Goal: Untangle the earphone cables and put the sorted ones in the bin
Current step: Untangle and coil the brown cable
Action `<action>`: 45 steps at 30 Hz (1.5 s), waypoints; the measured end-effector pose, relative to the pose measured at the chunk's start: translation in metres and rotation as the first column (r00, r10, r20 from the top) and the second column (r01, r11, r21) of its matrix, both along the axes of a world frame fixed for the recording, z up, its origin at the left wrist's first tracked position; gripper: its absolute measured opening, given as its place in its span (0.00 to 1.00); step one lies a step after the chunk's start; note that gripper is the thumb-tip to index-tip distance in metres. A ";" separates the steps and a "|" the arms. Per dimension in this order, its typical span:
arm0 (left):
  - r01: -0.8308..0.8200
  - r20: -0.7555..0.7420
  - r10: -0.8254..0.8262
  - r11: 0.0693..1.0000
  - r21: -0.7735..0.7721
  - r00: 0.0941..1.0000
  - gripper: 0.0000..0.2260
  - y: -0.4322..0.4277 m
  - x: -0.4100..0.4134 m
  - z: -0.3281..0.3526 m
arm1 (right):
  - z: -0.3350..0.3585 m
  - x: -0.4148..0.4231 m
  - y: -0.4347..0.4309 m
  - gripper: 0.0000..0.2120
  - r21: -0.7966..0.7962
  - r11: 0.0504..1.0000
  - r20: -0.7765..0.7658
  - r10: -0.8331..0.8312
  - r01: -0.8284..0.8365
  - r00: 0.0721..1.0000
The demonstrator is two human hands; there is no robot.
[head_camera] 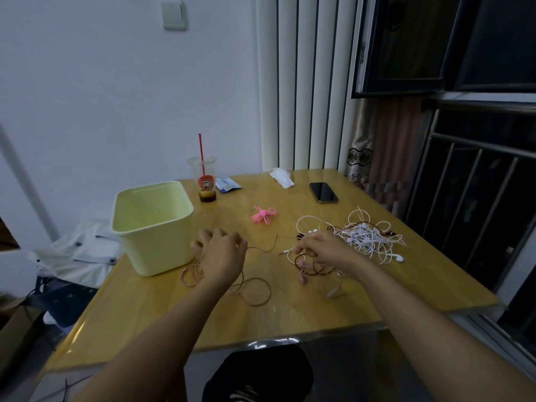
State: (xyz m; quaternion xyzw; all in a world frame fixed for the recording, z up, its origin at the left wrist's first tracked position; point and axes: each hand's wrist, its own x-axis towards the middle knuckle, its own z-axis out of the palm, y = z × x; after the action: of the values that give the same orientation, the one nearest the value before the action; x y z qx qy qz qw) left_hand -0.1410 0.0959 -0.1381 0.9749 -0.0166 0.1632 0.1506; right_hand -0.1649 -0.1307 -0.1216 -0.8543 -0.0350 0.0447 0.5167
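A pale yellow bin point(153, 227) stands on the left of the wooden table point(290, 311). Just right of it, my left hand point(222, 256) pinches a thin pinkish-brown earphone cable point(255, 291) whose loops lie on the table under and in front of the hand. My right hand point(322, 250) grips a tangle of dark brown and pink cables point(307, 269). A heap of tangled white earphone cables point(365, 236) lies right behind that hand. A neatly bundled bright pink cable point(263, 214) rests in the middle of the table.
Behind the bin stand a plastic cup with a red straw point(204, 181) and a small blue packet point(227, 184). A black phone point(323, 192) and a crumpled tissue point(281, 177) lie near the far edge. A window grille runs along the right side.
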 end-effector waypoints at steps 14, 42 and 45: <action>0.531 -0.075 -0.566 0.805 -0.264 0.821 0.09 -0.041 -0.015 0.008 | 0.011 0.000 0.019 0.13 -0.035 0.987 0.006 0.159 -0.159 0.987; -0.057 -0.154 -0.051 0.780 -0.623 0.987 0.16 -0.009 0.007 0.011 | 0.020 -0.020 -0.008 0.15 0.013 0.979 -0.264 0.198 -0.202 0.944; -0.146 -0.157 0.044 0.670 -0.728 0.987 0.17 -0.005 0.015 0.016 | 0.030 -0.023 -0.013 0.13 0.347 0.911 -0.160 0.291 -0.222 0.943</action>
State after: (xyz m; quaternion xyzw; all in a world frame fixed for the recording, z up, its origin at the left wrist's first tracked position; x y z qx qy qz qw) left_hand -0.1260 0.0913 -0.1216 0.8391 0.1111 0.1017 0.5227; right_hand -0.1878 -0.1437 -0.0915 -0.7361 -0.1000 0.1950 0.6404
